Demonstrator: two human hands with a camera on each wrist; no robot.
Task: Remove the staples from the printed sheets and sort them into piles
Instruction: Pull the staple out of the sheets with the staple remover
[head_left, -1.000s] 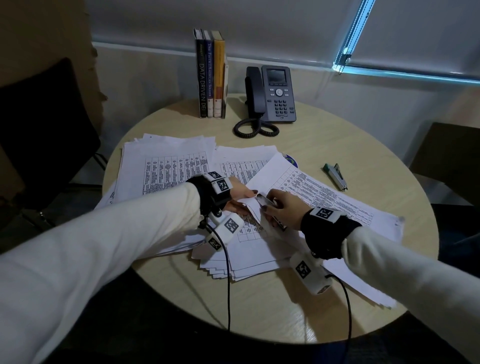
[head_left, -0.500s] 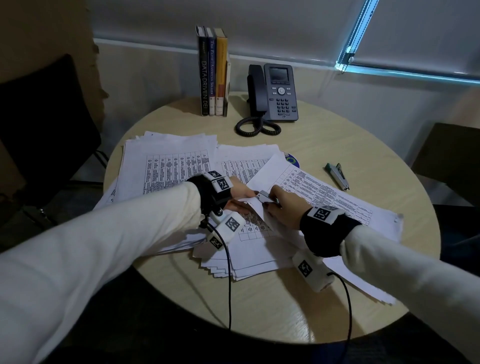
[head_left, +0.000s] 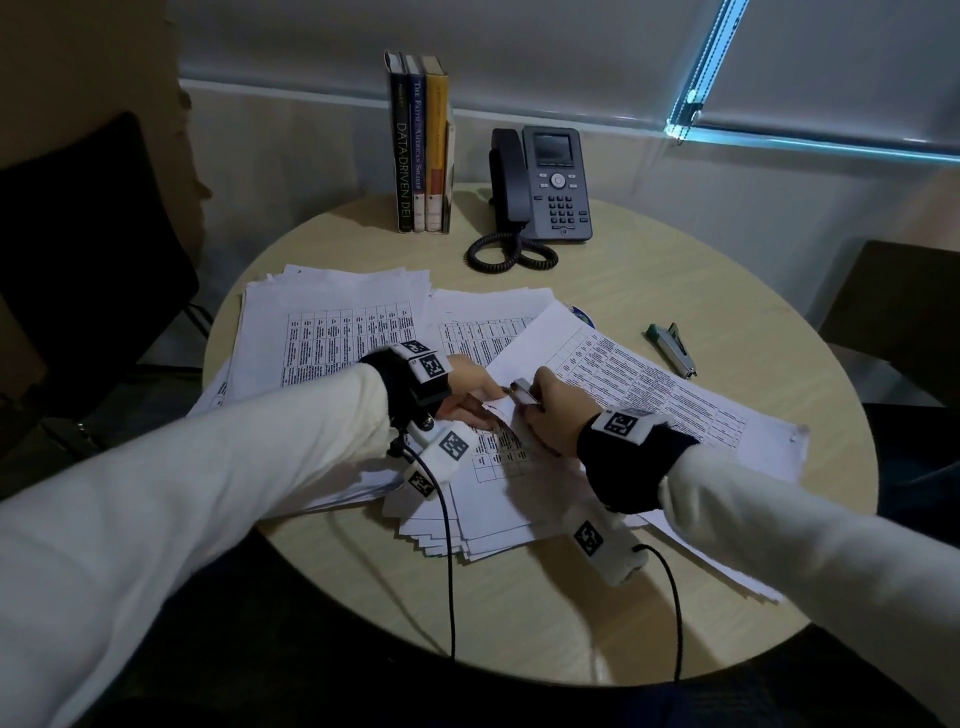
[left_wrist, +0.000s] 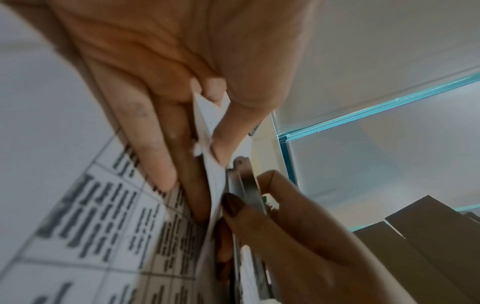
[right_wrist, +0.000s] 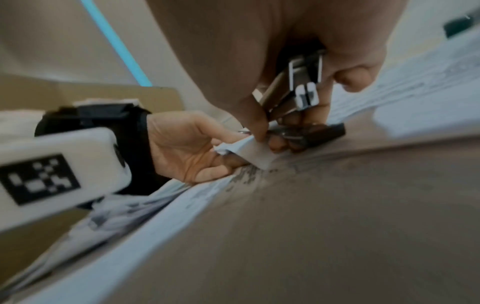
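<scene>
A stapled set of printed sheets (head_left: 649, 395) lies slantwise over the paper piles. My left hand (head_left: 485, 402) pinches its near corner (left_wrist: 207, 115) between thumb and fingers, lifting it off the sheets below. My right hand (head_left: 535, 402) grips a small metal staple remover (head_left: 522, 391), whose tip is pressed against that same corner (right_wrist: 249, 152). In the right wrist view the tool (right_wrist: 298, 86) sits between thumb and fingers, its jaws down at the paper. The staple itself is hidden by the fingers.
A tall pile of sheets (head_left: 332, 332) lies at left, another (head_left: 483, 327) behind the hands, and a fanned stack (head_left: 493, 509) at the near edge. A green stapler (head_left: 671, 349) lies to the right. Books (head_left: 421, 145) and a desk phone (head_left: 550, 187) stand at the back.
My right hand with the tool has edged slightly left toward the pinched corner. The left hand keeps its hold in the same place.
</scene>
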